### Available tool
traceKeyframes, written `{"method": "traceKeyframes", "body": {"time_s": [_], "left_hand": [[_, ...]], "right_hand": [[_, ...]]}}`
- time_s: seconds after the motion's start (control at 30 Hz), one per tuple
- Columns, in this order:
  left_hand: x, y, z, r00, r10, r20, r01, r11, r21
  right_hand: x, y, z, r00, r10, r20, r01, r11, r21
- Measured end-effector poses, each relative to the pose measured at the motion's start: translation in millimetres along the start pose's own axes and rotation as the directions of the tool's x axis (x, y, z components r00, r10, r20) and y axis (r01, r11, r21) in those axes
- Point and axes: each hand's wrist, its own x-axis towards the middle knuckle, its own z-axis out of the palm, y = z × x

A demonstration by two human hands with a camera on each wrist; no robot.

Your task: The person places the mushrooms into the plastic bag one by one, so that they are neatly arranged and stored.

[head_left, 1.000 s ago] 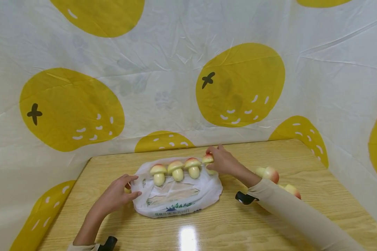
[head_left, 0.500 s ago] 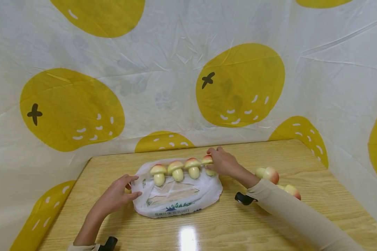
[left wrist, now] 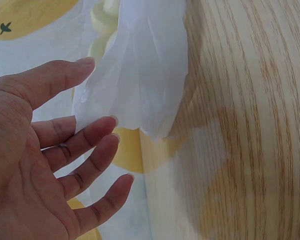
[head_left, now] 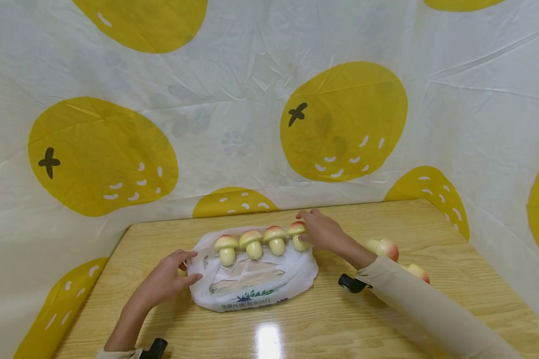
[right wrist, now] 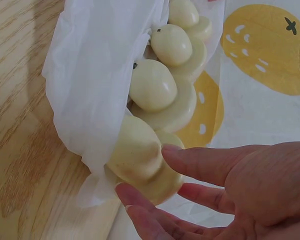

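A white plastic bag (head_left: 251,294) with green print lies on the table. Along its far side several toy mushrooms (head_left: 252,244) with cream stems and reddish caps sit in a row. My right hand (head_left: 321,232) is at the rightmost mushroom (head_left: 298,237). In the right wrist view its thumb tip overlaps this mushroom (right wrist: 135,150) at the stem, and the loosely bent fingers spread around the cap. By the bag's left end is my left hand (head_left: 161,279), its fingers spread and relaxed. The left wrist view has the thumb and index finger right at the bag's edge (left wrist: 145,75).
Two more toy mushrooms, one at the back (head_left: 384,249) and one in front (head_left: 416,273), lie on the wooden table (head_left: 305,329) beside the right forearm. A white cloth (head_left: 233,134) printed with yellow fruit hangs behind and at the sides.
My right hand has shifted slightly right, and more of the rightmost mushroom shows beside the fingers. The left hand and the bag stay in place.
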Motion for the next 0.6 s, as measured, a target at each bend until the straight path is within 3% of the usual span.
{"method": "traceKeyframes", "body": {"time_s": [0.37, 0.6], "left_hand": [[0.9, 0.5, -1.0, 1.000, 0.012, -0.006, -0.011, 1.000, 0.011], [1.4, 0.7, -0.7, 1.000, 0.015, -0.004, -0.015, 1.000, 0.008]], "right_hand": [[-8.9, 11, -12, 0.997, -0.067, -0.023, 0.069, 0.996, 0.064], [-15.5, 19, -24, 0.998, -0.057, 0.003, 0.056, 0.984, 0.170]]}}
